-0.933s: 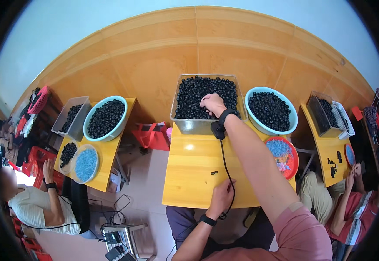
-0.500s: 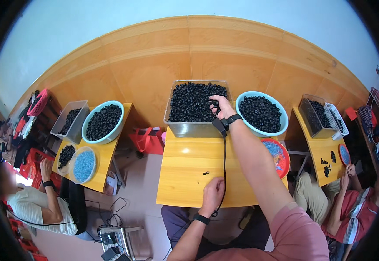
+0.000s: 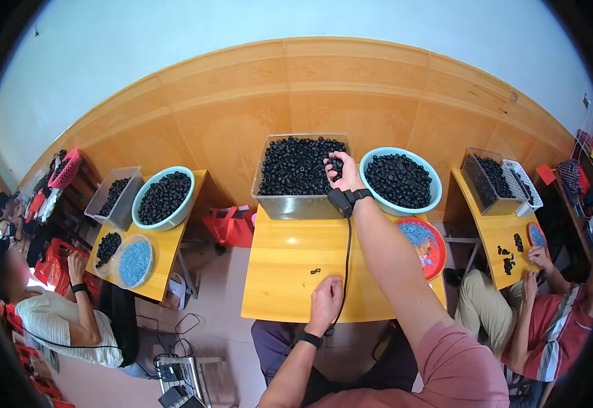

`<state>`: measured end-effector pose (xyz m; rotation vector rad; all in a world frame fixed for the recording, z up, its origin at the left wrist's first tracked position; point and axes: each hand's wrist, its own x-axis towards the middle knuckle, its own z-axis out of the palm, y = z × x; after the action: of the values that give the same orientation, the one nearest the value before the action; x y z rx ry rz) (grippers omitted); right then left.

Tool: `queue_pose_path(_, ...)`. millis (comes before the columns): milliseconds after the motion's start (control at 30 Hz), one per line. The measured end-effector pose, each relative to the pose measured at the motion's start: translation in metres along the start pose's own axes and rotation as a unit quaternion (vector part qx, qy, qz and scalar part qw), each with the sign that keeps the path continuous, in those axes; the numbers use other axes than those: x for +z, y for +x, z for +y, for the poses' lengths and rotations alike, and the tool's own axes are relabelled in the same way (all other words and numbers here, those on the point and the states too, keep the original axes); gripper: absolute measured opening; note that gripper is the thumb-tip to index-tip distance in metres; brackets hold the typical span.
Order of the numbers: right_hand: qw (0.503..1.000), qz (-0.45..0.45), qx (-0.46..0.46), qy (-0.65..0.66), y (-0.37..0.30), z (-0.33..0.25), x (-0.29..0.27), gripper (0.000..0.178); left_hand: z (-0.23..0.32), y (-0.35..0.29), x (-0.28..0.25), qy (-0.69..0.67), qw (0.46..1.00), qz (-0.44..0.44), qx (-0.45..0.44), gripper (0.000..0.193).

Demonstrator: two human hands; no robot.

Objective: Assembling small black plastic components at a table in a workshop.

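My right hand (image 3: 345, 173) is at the near right corner of a clear plastic bin (image 3: 299, 208), with its fingers curled round a handful of small black ring-shaped pieces (image 3: 335, 168). More of these black rings (image 3: 300, 163) fill the bin. On the yellow table (image 3: 279, 262) my left hand (image 3: 326, 300) rests near the front edge, its fingers curled in; what they hold, if anything, is hidden. Just beyond it lie a few tiny black pieces (image 3: 315, 271). A black cable (image 3: 348, 255) hangs from the device on my right wrist, down past my left hand.
Right of the bin stands a light blue basin (image 3: 435, 197) of black rings. A red-rimmed plate (image 3: 438, 262) with small blue pieces sits nearer, partly behind my right forearm. People work at side tables, left (image 3: 164, 275) and right (image 3: 477, 217). A red bag (image 3: 232, 228) is on the floor.
My right hand has shifted right across the bin to its near right corner, still closed on black rings. My left hand stays by the table's front edge. The whole view has shifted slightly.
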<state>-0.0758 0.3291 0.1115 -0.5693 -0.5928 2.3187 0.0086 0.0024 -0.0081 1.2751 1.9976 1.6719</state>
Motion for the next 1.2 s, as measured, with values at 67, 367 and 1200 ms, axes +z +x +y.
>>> queue_pose_path(67, 0.999, -0.031, -0.008, 0.023, -0.013, -0.002, 0.003, 0.014, -0.001, -0.002, 0.002, -0.009, 1.0, -0.001, -0.017, 0.011)
queue_pose_path(367, 0.993, -0.092, -0.03, 0.062, -0.143, 0.025, -0.009, 0.017, -0.007, -0.003, 0.0, 0.074, 0.996, 0.041, 0.036, 0.07)
queue_pose_path(1200, 0.87, -0.043, -0.192, -0.452, -0.218, 0.133, -0.112, 0.016, 0.011, 0.005, 0.006, 0.29, 0.955, -0.055, 0.031, 0.104)
